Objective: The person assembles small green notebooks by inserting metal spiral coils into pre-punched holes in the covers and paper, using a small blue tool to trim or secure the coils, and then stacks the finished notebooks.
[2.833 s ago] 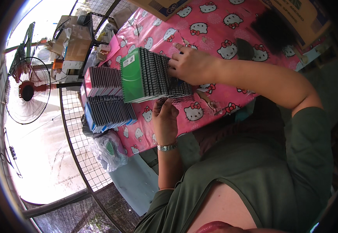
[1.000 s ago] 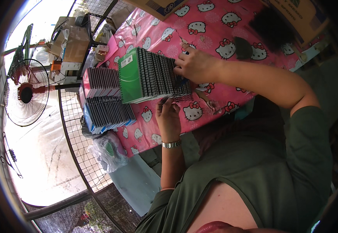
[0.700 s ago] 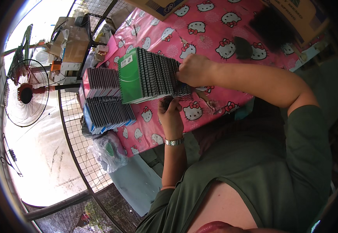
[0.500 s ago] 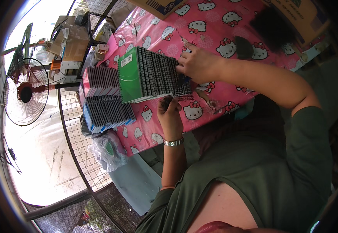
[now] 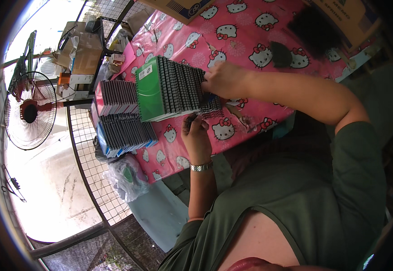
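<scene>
A tall stack of spiral notebooks with black wire bindings leans on the table, its top green cover facing left. At the right end of that stack, my right hand has its fingers bent and closed against the bindings. What they pinch is hidden. My left hand, wearing a metal watch, is by the stack's near edge. Its fingers are closed round a small dark thing that I cannot make out. Two more notebook piles stand left of the stack, one pink-covered and one blue-covered.
A pink patterned cloth covers the table. Cardboard boxes stand at its far edge and far right. A dark green rounded piece lies near a black bristly mass. A fan and plastic bag are left.
My right hand has shifted slightly left and down along the stack's right end, its fingers more tucked in. My left hand stays nearly where it was. The whole view has tilted a little.
</scene>
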`<state>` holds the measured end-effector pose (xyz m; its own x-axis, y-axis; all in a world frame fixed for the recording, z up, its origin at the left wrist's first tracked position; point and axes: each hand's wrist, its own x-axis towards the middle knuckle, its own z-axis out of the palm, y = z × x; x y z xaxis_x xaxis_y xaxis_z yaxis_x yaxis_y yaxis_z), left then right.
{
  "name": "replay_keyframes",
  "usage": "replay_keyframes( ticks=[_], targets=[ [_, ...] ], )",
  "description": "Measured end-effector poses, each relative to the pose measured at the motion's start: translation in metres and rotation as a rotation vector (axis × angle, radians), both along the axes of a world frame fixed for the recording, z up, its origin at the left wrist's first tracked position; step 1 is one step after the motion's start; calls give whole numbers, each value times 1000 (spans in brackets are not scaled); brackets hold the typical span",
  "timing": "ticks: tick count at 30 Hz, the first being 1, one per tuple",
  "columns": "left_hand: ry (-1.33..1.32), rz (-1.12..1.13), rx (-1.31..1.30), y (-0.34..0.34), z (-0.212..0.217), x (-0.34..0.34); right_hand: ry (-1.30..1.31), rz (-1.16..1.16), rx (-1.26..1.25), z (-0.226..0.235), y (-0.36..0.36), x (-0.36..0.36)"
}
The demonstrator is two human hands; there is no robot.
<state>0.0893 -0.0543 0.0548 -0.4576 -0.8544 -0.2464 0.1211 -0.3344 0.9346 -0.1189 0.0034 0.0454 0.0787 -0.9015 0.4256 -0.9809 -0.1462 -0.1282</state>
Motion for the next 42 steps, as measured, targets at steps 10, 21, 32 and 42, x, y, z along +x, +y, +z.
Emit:
replay_keyframes(
  ticks=[10, 21, 32, 42],
  targets=[
    [-71, -78, -76, -7, -16, 3, 3, -3, 325, 12, -8, 8],
    [-30, 46, 51, 3, -10, -5, 147, -10, -104, -16, 4, -7],
    [-184, -45, -143, -5, -25, 0, -34, -2, 107, -14, -7, 7],
    [0, 32, 132, -3, -23, 2, 140, -13, -86, -23, 4, -5]
  ],
)
